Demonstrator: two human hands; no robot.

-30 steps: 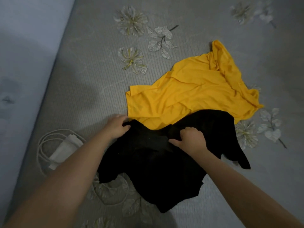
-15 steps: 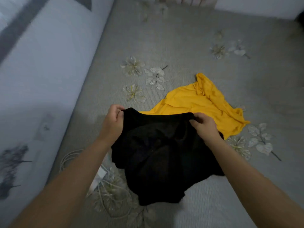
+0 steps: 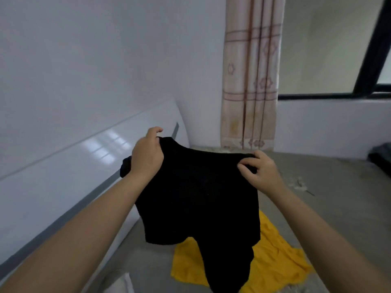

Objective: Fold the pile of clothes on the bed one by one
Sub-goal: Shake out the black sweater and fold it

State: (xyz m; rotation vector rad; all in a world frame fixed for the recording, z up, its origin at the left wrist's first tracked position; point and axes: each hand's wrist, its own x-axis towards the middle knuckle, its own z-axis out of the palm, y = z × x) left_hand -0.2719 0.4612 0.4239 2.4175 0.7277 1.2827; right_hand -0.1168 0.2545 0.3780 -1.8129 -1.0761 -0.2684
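Room: white walls are filling the upper left of the frame, a pale patterned curtain (image 3: 249, 72) is hanging at upper centre, and a dark-framed window (image 3: 378, 60) is sitting at upper right.
Bed: the grey bed (image 3: 338, 197) is spreading across the lower right, with a glossy white headboard (image 3: 84, 166) running along the left.
Black garment: the black garment (image 3: 198, 197) is hanging in mid-air at the centre of the frame, above the bed; its top edge is stretching roughly level between the two hands, and its long axis is running downward, ending in a narrower tail near the bottom edge.
Yellow garment: the yellow garment (image 3: 275, 265) is lying crumpled on the bed at lower centre-right, partly hidden behind the black one.
Left hand: the left hand (image 3: 148, 155) is closing around the upper left corner of the black garment, fingers curling over the cloth, forearm reaching in from the lower left.
Right hand: the right hand (image 3: 260, 168) is pinching the upper right edge between thumb and fingers, forearm rising from the lower right.
Writing: no print is readable on either garment.
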